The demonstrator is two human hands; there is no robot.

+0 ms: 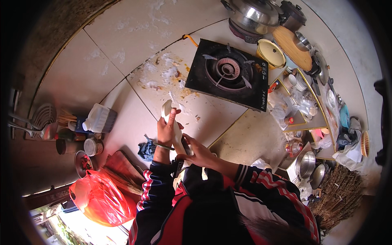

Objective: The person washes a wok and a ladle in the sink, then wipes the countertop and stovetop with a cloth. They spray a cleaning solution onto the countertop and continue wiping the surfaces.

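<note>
My left hand (165,132), with a bangle at its wrist, grips a long whitish object (167,107). The broad pale end of that object points away from me, and my fingers cover much of its middle. Its exact kind is unclear. My right hand (199,152) is at the object's lower end, close to my body, its fingers curled around something partly dark. Beyond my hands, white foam (169,72) and brown stains lie on the tiled counter (107,72). Right of the foam rests a black single-burner gas stove (228,73).
A steel pot (254,15), a yellow enamel pot (272,53) and a wooden board (291,46) stand at the upper right. On the left are a plastic jug (99,118), a lidded jar (93,147), a dark cloth (147,150) and a red plastic bag (101,199). A straw broom (337,196) leans lower right.
</note>
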